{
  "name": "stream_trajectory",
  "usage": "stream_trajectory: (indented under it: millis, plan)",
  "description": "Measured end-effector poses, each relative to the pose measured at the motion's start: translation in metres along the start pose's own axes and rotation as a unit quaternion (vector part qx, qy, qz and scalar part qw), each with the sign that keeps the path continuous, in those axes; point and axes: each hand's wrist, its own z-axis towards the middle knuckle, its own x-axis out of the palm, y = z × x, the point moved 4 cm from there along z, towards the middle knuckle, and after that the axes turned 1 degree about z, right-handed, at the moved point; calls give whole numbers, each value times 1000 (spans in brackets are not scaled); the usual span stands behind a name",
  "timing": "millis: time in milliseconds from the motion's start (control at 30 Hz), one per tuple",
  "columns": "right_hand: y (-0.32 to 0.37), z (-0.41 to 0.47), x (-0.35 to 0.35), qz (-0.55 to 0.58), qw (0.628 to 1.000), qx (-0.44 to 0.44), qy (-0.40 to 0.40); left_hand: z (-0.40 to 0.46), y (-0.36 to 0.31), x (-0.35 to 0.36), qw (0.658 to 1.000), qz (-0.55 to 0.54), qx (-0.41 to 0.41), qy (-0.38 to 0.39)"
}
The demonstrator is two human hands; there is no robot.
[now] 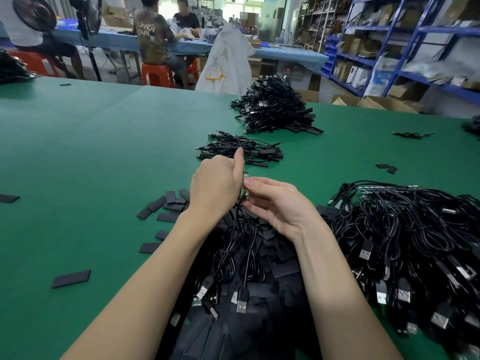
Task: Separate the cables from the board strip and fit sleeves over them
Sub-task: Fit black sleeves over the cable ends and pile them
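My left hand (218, 188) and my right hand (275, 203) meet over the green table (91, 157). Between them stands a small green board strip (245, 185); both hands pinch it, the left with fingers curled round its upper part. Several black USB cables (239, 245) hang from the strip down toward me, plugs (242, 302) dangling. Flat black sleeves (166, 203) lie scattered to the left and heaped beneath my forearms.
A large tangle of black cables with board strips (405, 235) lies at the right. A small pile of sleeved cables (239, 150) sits just beyond my hands, a bigger heap (275, 107) behind it. People sit at a blue table (166, 42) far back; shelves (405, 42) stand at right.
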Motion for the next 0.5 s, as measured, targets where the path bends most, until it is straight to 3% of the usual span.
stream_trajectory:
  millis: [200, 367, 433, 500]
  plan:
    - [4, -1, -7, -11, 1000, 4, -4, 7, 16, 5, 998, -46, -14, 42]
    - [23, -4, -31, -23, 993, -53, -100, 7, 37, -6, 996, 6, -55, 71]
    - [27, -5, -38, -17, 990, -62, -123, 8, 33, -7, 996, 17, -23, 85]
    - [25, -4, -39, -18, 989, -62, -130, 6, 18, -6, 994, -40, 13, 104]
